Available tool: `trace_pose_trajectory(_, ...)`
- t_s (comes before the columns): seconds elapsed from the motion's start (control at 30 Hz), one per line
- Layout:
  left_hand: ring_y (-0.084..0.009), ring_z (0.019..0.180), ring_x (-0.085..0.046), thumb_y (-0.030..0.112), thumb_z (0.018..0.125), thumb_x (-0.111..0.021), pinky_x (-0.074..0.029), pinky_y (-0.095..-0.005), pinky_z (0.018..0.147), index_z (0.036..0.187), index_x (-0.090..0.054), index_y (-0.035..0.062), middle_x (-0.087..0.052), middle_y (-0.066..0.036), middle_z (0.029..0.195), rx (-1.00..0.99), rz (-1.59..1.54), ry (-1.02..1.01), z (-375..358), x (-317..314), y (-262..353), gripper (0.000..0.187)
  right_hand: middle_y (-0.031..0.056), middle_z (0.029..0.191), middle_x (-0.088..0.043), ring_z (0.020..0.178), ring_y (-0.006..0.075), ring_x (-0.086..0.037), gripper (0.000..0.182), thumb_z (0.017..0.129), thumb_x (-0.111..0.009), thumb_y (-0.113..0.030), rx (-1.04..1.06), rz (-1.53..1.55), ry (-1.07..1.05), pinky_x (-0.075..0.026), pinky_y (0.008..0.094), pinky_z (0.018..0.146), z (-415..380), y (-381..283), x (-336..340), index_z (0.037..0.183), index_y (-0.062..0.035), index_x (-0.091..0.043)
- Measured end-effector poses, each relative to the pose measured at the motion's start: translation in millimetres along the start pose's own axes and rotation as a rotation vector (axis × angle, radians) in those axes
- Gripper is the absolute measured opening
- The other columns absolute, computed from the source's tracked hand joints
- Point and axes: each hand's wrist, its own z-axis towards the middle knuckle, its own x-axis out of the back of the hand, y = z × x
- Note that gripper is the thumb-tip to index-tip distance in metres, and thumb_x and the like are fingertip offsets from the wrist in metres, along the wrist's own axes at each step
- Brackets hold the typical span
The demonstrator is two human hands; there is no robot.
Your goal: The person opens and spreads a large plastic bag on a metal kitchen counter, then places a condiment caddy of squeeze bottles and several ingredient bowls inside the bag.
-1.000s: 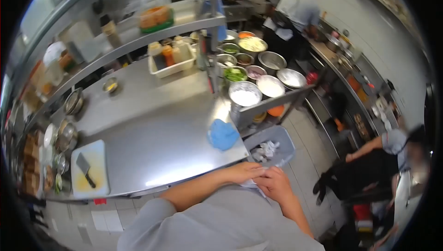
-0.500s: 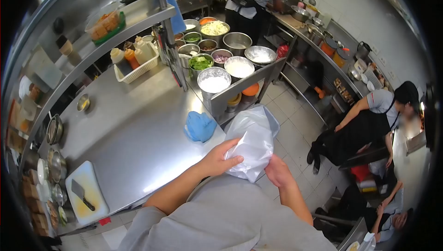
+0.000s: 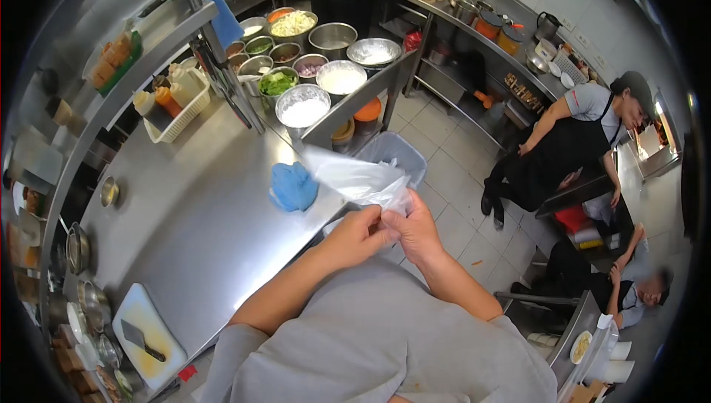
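A commercial kitchen is shown, with a long stainless steel counter [image 3: 200, 203] taken here as the landmark. Just past the counter's near corner, over the floor, a thin clear plastic bag [image 3: 359, 179] is held up in both hands. The left hand [image 3: 361, 234] is closed on the bag's lower edge, the plastic pinched between thumb and fingertips. The right hand [image 3: 417, 227] is set touching the left, its fingers bent and pressed together around the same gathered edge. The rest of the bag is stretched up and away toward the counter's edge.

On the counter, close to that corner, a crumpled blue cloth [image 3: 293, 186] is seen. At the counter's far end, a cluster of metal bowls [image 3: 304, 107] with white powder, greens and other ingredients is set out. A grey bin [image 3: 392, 153] is placed on the floor beside the counter, below the bowls. At the counter's near left end, a white cutting board [image 3: 152, 336] with a cleaver [image 3: 139, 338] on it is found. Across the aisle from the counter, a person in a black apron [image 3: 563, 148] is leaning against another worktop.
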Motion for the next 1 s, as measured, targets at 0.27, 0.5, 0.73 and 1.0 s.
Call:
trace_pose_trajectory(0.27,-0.0288,0.082,-0.072,0.001,0.094,-0.056,-0.055,-0.0387,0.076,0.113,-0.071,0.0019,-0.074,-0.017,0.092,-0.263,0.314,0.48,-15.6,65.0,-54.9,0.024,0.0038,0.107,-0.071,0.095,0.0128,-0.066,0.029,0.093,-0.077,-0.007,0.327,-0.07,0.341,-0.054,0.0301,0.088,13.2,-21.5,80.9,0.119,-0.0043,-0.064)
trace_pose_trajectory(0.5,-0.0138,0.083,-0.067,0.008,0.104,-0.054,-0.053,-0.0294,0.074,0.112,-0.066,-0.0006,-0.073,-0.008,0.097,-0.197,0.238,0.77,-23.8,114.2,-56.2,0.017,0.0067,0.113,-0.071,0.103,0.0159,-0.067,0.027,0.103,-0.068,-0.02,0.471,0.014,0.344,-0.053,0.0323,0.093,-2.8,-52.6,140.4,0.121,-0.0012,-0.064)
trace_pose_trajectory(0.73,-0.0114,0.089,-0.053,0.018,0.103,-0.063,-0.043,-0.0278,0.073,0.11,-0.055,0.005,-0.055,-0.003,0.101,0.002,-0.297,0.832,-15.1,40.7,-104.7,0.017,0.0015,0.115,-0.07,0.105,0.0141,-0.065,0.023,0.107,-0.062,-0.027,0.338,0.286,0.367,-0.051,0.034,0.097,-18.1,-27.7,55.2,0.12,-0.0084,-0.065)
trace_pose_trajectory(1.0,-0.0454,0.146,-0.031,0.055,0.084,-0.082,-0.028,-0.0513,0.122,0.162,-0.015,-0.0034,-0.027,-0.032,0.156,-0.038,0.154,0.501,19.4,0.3,-93.0,0.118,-0.0004,0.108,-0.07,0.101,0.0107,-0.064,0.023,0.111,-0.055,-0.029,0.11,0.236,-0.015,-0.05,0.0311,0.092,-44.5,8.8,18.8,0.114,-0.0103,-0.067)
